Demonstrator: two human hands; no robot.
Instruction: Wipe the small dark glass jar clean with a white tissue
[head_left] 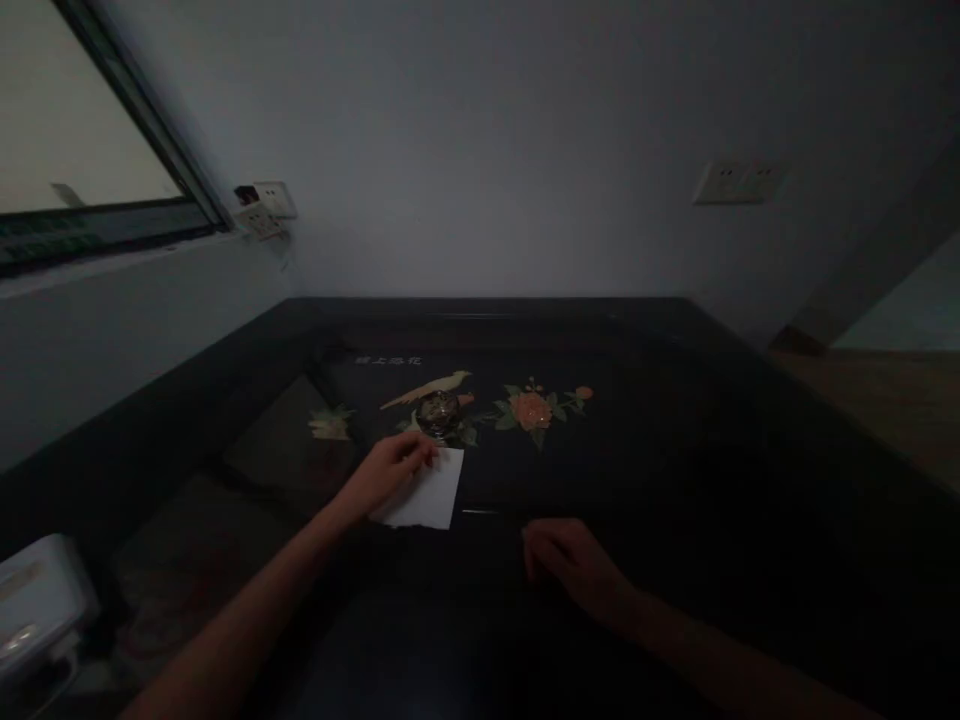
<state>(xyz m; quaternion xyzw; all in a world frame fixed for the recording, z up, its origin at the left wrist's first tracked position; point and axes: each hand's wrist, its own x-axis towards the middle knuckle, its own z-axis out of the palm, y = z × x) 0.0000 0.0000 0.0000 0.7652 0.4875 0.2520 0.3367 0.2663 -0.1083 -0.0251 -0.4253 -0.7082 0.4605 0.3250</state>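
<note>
A white sheet of paper [429,495] lies on the dark tabletop, and its lower edge looks uneven. My left hand [394,465] is closed at the paper's upper left, fingers bent over its far edge. Just beyond those fingertips stands a small round object with a patterned, shiny surface [439,412]; its kind is hard to make out in the dim light. To the right of the paper, my right hand [562,555] rests low over the table with curled fingers. Whatever lies inside them, if anything, is hidden.
The black table [660,430] carries a painted bird and a flower picture [532,410]. A white plastic object [45,590] stands at the near left. Behind are a wall with a socket [739,183], and a window [82,120] at left with another socket [274,200] beside it.
</note>
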